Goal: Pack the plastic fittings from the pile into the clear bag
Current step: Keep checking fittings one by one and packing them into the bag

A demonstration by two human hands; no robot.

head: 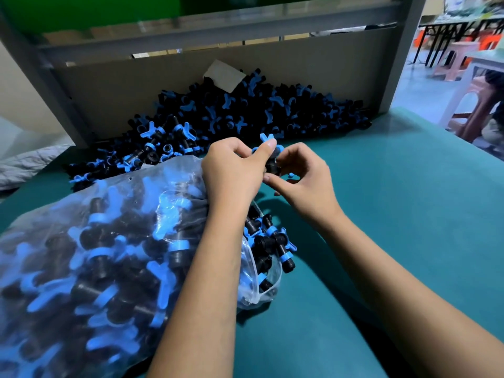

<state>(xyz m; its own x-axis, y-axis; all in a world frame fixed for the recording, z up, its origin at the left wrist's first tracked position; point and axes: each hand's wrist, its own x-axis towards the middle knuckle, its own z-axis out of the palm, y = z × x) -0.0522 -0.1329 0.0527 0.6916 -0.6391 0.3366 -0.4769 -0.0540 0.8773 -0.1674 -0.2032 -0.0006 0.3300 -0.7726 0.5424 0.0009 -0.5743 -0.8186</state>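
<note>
Both hands, left hand (231, 170) and right hand (305, 175), pinch one fitting (271, 159) between pile (245, 110) and bag (109, 241), mid-table. Better hold the bag's mouth wide, then drop it in.

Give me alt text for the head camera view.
Both hands, left and right, grip one black-and-blue fitting above a green table. A full clear bag lies left; the pile sits behind.
</note>
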